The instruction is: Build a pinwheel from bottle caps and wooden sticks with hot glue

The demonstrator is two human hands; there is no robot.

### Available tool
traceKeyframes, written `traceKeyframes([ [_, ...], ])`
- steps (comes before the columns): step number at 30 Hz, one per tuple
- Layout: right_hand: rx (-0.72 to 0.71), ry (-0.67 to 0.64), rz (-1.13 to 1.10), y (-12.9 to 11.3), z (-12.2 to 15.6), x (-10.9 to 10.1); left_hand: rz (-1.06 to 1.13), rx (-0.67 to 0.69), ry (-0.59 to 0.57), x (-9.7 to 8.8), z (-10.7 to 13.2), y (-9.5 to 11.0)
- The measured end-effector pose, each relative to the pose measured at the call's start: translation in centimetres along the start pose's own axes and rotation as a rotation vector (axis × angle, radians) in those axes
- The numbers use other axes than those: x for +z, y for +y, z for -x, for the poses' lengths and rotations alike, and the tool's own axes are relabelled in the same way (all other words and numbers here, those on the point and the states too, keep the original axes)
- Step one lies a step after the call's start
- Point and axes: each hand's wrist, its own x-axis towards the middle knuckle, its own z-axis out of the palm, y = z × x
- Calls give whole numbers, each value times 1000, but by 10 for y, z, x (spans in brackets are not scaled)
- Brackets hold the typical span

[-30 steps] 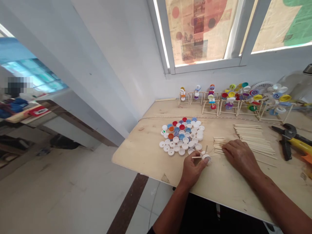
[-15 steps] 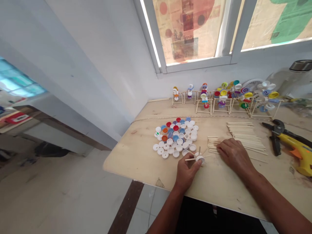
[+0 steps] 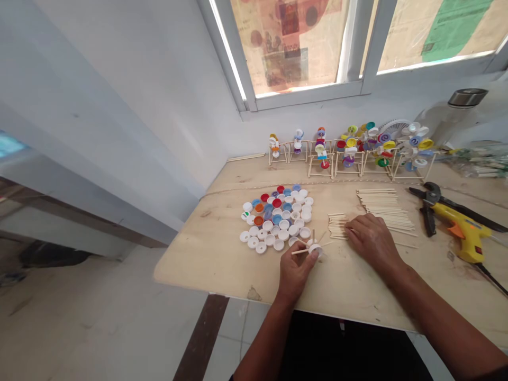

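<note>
My left hand (image 3: 293, 270) is closed on a white bottle cap (image 3: 316, 250) with several thin wooden sticks poking out around it like spokes. It is held just above the table's near edge. To its right, my right hand (image 3: 371, 241) lies with curled fingers at the right end of a small pile of short wooden sticks (image 3: 336, 225); what its fingertips pinch, if anything, is hidden. Behind my left hand spreads a cluster of loose bottle caps (image 3: 283, 234), mostly white, some red, orange and blue. Longer wooden sticks (image 3: 384, 206) lie in a row beyond my right hand.
A yellow glue gun (image 3: 464, 230) and black-handled cutters (image 3: 431, 198) lie on the right. Along the wall stand several stick frames carrying wheels of coloured caps (image 3: 349, 148). A string (image 3: 254, 188) crosses the wooden table (image 3: 190, 259). A bagged bundle (image 3: 484, 159) lies far right.
The camera view has swung slightly to the right, so everything sits further left. Both hands keep nearly the same places and grips; the left still holds the cap with sticks.
</note>
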Motion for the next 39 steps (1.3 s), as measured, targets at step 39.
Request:
traceKeyframes([
  [39, -23, -19, -6, -37, 17, -10, 92, -38, 45, -2, 9, 7],
])
